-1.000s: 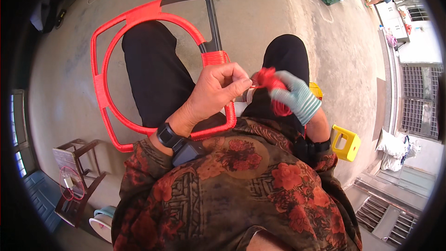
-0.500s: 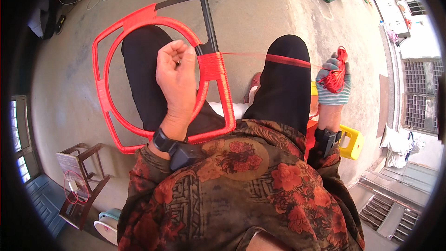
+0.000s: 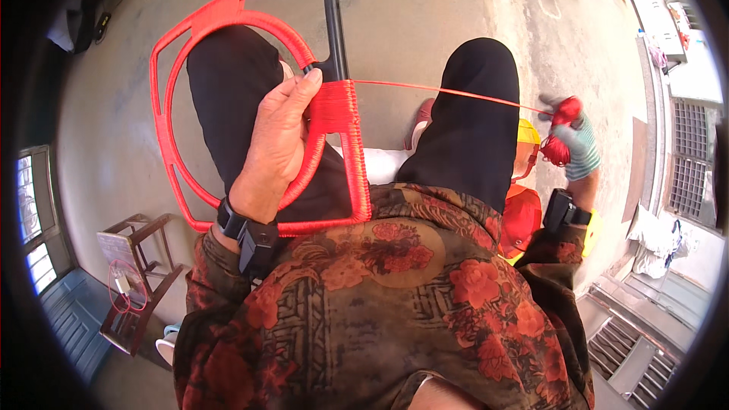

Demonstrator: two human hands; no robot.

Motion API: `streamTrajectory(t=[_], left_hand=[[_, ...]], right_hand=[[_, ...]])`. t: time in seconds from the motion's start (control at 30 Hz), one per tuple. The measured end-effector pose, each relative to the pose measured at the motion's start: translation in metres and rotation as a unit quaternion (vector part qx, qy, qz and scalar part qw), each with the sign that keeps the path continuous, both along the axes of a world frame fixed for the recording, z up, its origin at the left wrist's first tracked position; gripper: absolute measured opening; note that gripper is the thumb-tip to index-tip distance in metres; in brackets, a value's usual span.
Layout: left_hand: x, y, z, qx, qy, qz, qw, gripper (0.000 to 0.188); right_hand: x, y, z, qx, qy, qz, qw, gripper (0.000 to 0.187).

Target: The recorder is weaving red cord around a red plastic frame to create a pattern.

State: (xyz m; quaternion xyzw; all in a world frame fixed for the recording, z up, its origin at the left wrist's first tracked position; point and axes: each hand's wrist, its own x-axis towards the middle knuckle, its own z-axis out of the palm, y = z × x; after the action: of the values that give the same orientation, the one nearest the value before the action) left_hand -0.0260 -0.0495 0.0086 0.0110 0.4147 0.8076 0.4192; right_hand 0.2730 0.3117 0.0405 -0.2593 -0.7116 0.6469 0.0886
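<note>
Black tubular frame [image 3: 216, 15], rounded and four-sided, with a ring set inside it and most of its length wrapped in shiny red cord, rests over the left thigh [image 3: 228, 68], which is clad in dark cloth. Its upper right corner is bare black. Just below that corner, the bare left hand [image 3: 269, 144] clasps the ring near its joint with the side bar: the thumb lies along the top, and the other fingers curl around, partly hidden. Beside the thumb, a dense red band [image 3: 332, 106] joins ring and side bar. From its upper edge, a thin, taut red cord [image 3: 448, 91] runs rightward past the dark right thigh [image 3: 478, 121] to a loose red cord bundle [image 3: 557, 152]. The right hand [image 3: 583, 144], in a grey-fingered glove with pale green stripes, is closed around this bundle, well apart from the frame; blur hides how each finger sits.
</note>
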Motion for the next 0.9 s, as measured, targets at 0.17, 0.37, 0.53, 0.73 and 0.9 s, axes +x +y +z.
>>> streamTrajectory(t=[0.17, 0.37, 0.53, 0.73, 0.9], left_hand=[[0.007, 0.005, -0.005, -0.058, 0.005, 0.014, 0.998, 0.024], [0.007, -0.016, -0.002, -0.094, 0.083, -0.092, 0.988, 0.033], [0.013, -0.012, 0.008, -0.107, 0.333, 0.097, 0.932, 0.046], [0.010, -0.013, 0.007, -0.138, 0.395, 0.113, 0.901, 0.031], [0.002, -0.009, -0.008, -0.073, 0.117, 0.024, 0.990, 0.026]], right_hand=[[-0.010, 0.008, 0.016, 0.513, -0.355, -0.017, 0.781, 0.041], [-0.103, -0.062, 0.027, 0.346, -0.036, -0.236, 0.907, 0.046], [-0.192, -0.157, 0.029, 0.693, 0.180, -0.010, 0.698, 0.038], [-0.237, -0.212, 0.041, 0.646, 0.239, 0.116, 0.716, 0.026], [-0.218, -0.186, 0.012, 0.035, -0.006, 0.055, 0.998, 0.019]])
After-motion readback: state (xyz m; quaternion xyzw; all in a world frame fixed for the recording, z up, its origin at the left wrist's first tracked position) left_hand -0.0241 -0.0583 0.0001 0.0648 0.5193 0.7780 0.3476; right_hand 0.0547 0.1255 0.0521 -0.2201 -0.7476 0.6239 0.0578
